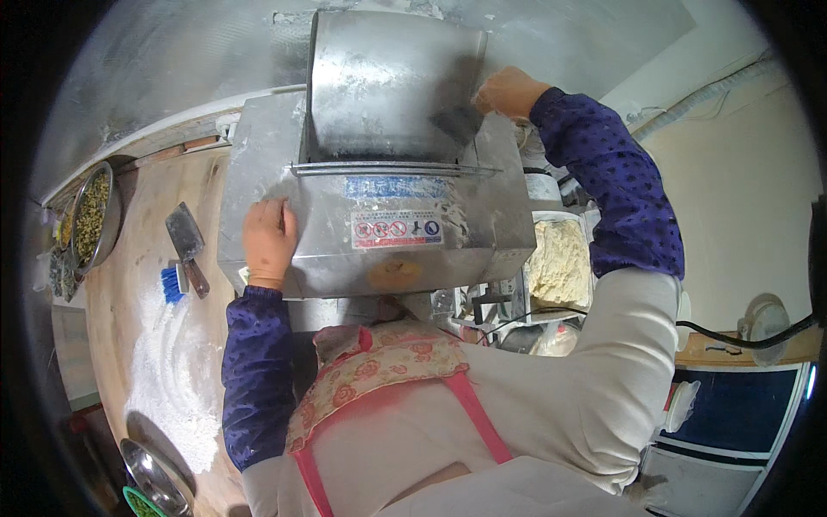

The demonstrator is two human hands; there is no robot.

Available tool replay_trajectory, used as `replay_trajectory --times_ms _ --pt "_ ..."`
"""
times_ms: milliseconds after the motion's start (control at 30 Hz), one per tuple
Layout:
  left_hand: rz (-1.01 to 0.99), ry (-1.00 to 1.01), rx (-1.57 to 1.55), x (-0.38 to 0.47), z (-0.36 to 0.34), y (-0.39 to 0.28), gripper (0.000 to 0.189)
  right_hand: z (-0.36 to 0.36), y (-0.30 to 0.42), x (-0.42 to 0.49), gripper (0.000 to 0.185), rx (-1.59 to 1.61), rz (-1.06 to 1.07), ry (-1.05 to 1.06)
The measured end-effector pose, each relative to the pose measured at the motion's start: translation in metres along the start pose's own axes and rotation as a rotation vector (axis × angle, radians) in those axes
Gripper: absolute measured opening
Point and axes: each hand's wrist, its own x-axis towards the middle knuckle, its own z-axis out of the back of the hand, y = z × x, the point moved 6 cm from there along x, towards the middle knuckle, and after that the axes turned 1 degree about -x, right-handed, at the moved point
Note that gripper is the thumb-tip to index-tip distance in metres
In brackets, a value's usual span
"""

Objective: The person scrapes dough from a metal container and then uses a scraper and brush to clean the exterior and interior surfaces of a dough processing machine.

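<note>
A steel dough machine [323,226] with warning labels stands in front of me. My left hand [270,239] rests, fingers curled, on the left part of its top; nothing shows in it. My right hand [510,94] is closed at the upper right edge of the machine's raised metal cover [387,84]. A dark flat blade, seemingly a scraper [459,124], reaches from the right hand against the cover; its handle is hidden in the fingers. A metal rod [394,169] crosses the machine below the cover.
The wooden worktop [129,310] at left bears scattered flour [171,381], a scraper with a wooden handle [185,232], a blue brush [172,284] and steel bowls [115,213]. A container of pale dough [559,262] stands right of the machine. A black cable [743,342] runs at right.
</note>
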Motion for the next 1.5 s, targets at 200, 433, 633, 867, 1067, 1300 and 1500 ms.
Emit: replay_trajectory --times_ms 200,433,633,867,1067,1300,1500 --pt "-0.034 0.012 -0.007 0.000 0.000 0.000 0.015 0.021 0.036 -0.021 0.021 0.232 -0.064 0.362" --pt "-0.039 -0.015 0.014 -0.001 0.001 0.000 0.013 0.006 0.028 -0.029 0.022 0.303 -0.123 0.368" --pt "-0.052 -0.010 0.010 0.000 0.001 -0.001 0.012 0.002 0.019 -0.061 0.023 0.724 -0.476 0.401" --pt "-0.068 -0.012 0.017 0.001 0.000 -0.001 0.011 0.028 0.060 -0.051 0.016 0.074 -0.268 0.003" --pt "-0.049 -0.007 0.028 0.001 0.000 -0.002 0.011 0.025 0.062 -0.051 0.016 0.143 -0.217 0.184" --pt "-0.053 -0.041 0.004 0.002 0.003 -0.005 0.010 0.026 0.072 -0.069 0.012 0.086 -0.307 0.037" --pt "-0.041 -0.026 0.010 0.001 0.004 -0.005 0.009 0.029 0.090 -0.062 0.015 0.051 -0.247 0.086"
